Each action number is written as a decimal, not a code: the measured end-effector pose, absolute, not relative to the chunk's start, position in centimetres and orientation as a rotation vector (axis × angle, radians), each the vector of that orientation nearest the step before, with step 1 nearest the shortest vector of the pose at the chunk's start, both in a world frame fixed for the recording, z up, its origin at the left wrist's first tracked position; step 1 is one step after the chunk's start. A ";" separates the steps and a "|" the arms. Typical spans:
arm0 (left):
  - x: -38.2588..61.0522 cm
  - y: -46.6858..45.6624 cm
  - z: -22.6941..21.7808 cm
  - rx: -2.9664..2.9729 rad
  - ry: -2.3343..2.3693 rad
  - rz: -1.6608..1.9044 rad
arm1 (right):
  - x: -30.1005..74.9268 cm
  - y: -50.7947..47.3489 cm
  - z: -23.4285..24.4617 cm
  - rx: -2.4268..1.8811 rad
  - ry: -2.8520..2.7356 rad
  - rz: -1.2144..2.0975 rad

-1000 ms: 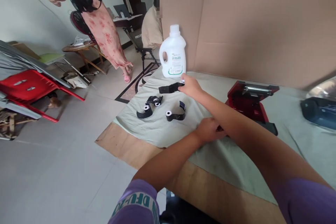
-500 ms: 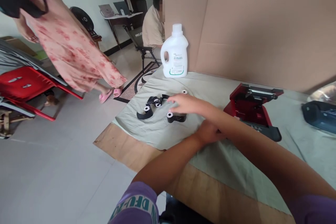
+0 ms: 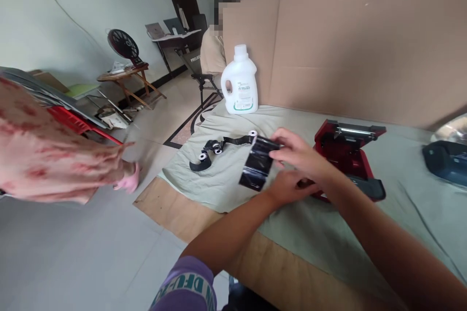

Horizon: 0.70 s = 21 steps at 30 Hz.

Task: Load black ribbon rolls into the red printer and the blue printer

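My right hand (image 3: 292, 150) pinches a roll of black film (image 3: 257, 163) by its end, and the glossy strip hangs down to the left above the cloth. Below it, my left hand (image 3: 288, 187) reaches under the right forearm, its fingers curled at the near left edge of a red printer (image 3: 359, 163). The printer's lid is raised, and my right arm hides part of its front. On the cloth to the left, several more black film rolls with white cores, among them a partly unrolled one (image 3: 200, 163), lie in a loose line.
A white detergent jug (image 3: 241, 85) stands behind the rolls, before a tall cardboard panel (image 3: 357, 48). At the right lies a dark blue object (image 3: 447, 165). The table's bare wooden edge (image 3: 182, 204) runs along the front. A person in a pink skirt (image 3: 54, 150) is at the left.
My right hand has picked up the nearest black film roll and drawn back right towards the printer. The left hand stays by the printer. The person in pink has come nearer.
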State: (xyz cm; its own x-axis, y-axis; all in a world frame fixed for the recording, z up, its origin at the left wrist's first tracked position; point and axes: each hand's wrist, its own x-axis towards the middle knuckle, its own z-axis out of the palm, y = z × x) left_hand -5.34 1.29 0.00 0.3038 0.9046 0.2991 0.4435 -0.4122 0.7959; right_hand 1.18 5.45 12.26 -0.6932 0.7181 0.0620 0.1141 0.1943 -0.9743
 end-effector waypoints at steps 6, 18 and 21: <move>-5.0 1.0 -0.6 1.969 1.259 1.200 | 12.5 6.5 14.0 -1.048 -1.878 1.329; -3.4 -0.1 -0.6 2.556 1.399 1.438 | 16.4 8.4 9.7 -1.606 -2.435 0.259; -3.1 -0.2 0.0 2.605 1.410 1.515 | 16.3 8.3 10.1 -1.722 -2.444 0.293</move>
State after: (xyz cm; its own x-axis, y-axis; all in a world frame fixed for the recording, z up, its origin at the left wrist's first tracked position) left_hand -3.09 -0.25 0.02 0.2326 0.5742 0.7850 0.7418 -0.6267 0.2387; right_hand 16.33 8.27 10.08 -0.3366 0.9416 0.0005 0.9149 0.3272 -0.2364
